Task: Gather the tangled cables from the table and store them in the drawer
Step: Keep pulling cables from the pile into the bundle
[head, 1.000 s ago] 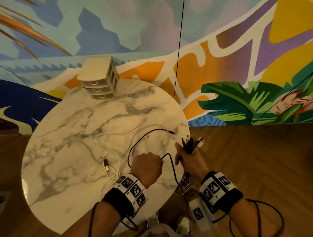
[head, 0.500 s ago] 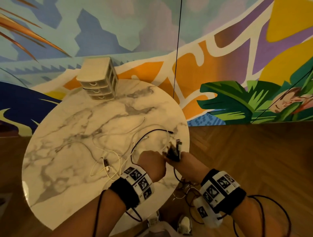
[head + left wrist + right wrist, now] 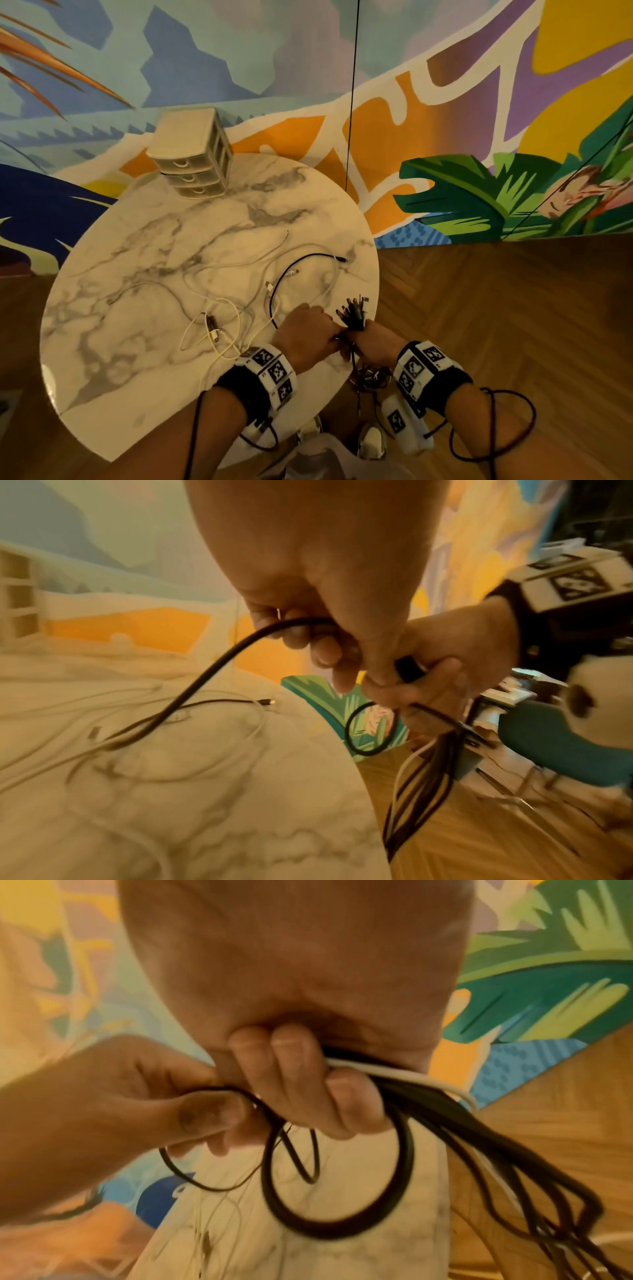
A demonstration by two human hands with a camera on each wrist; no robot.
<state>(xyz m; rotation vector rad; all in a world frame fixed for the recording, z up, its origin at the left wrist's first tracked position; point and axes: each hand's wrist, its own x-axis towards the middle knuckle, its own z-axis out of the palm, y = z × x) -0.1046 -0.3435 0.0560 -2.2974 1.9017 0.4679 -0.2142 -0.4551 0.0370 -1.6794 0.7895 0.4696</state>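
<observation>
At the edge of the round marble tabletop (image 3: 144,342) nearest the person, the right hand (image 3: 373,346) grips a bundle of cables (image 3: 354,313), its fingers (image 3: 294,1080) curled around mostly black strands and one white; the plug ends fan upward above the fist and the rest hangs below the tabletop edge. The left hand (image 3: 308,337) touches the right hand and pinches a black cable (image 3: 274,301) that trails back across the tabletop. Loose white cables (image 3: 219,325) lie tangled beside the black cable. The small drawer unit (image 3: 191,154) stands at the far edge of the tabletop, its three drawers closed.
</observation>
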